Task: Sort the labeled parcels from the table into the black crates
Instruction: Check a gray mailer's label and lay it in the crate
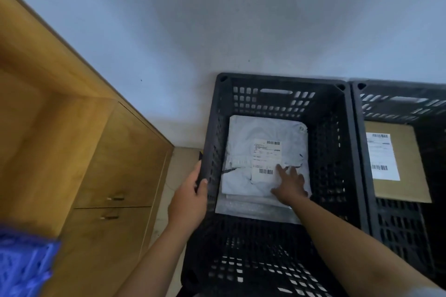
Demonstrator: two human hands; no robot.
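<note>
I see the white poly mailer lying label-up in the left black crate, atop a bubble mailer. The right hand presses it with fingers straight and spread; the left hand curls over the crate's left rim. The neighbouring crate, cut off, holds a labelled cardboard parcel. Pale wall, wooden cabinet, blurred blue crate.

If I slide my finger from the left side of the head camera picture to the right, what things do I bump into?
Blue plastic crate → wooden cabinet → left hand gripping the crate rim → black crate with the white mailer parcel → right hand resting on that parcel → second black crate holding the brown cardboard parcel.
</note>
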